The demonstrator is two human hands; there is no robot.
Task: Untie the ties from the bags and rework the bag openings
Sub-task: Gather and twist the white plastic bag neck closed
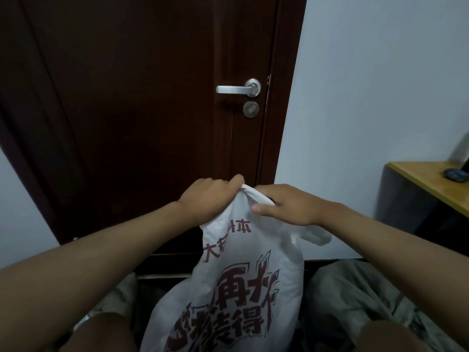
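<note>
A white bag point(236, 288) with dark red print stands between the person's knees, at 6 o'clock in the view, its gathered top reaching up to the centre. The left hand point(205, 196) has its grip closed round the bunched top from 9 o'clock, fingers curled over the plastic. The right hand point(284, 207) pinches the same bunch from 3 o'clock, thumb pressed on the near side. One loose handle point(317, 236) hangs below the right wrist. Behind stands a dark door point(142, 110) with a handle point(238, 88). At 3 o'clock, a bench point(429, 184) carries a small dark object point(455, 175).
</note>
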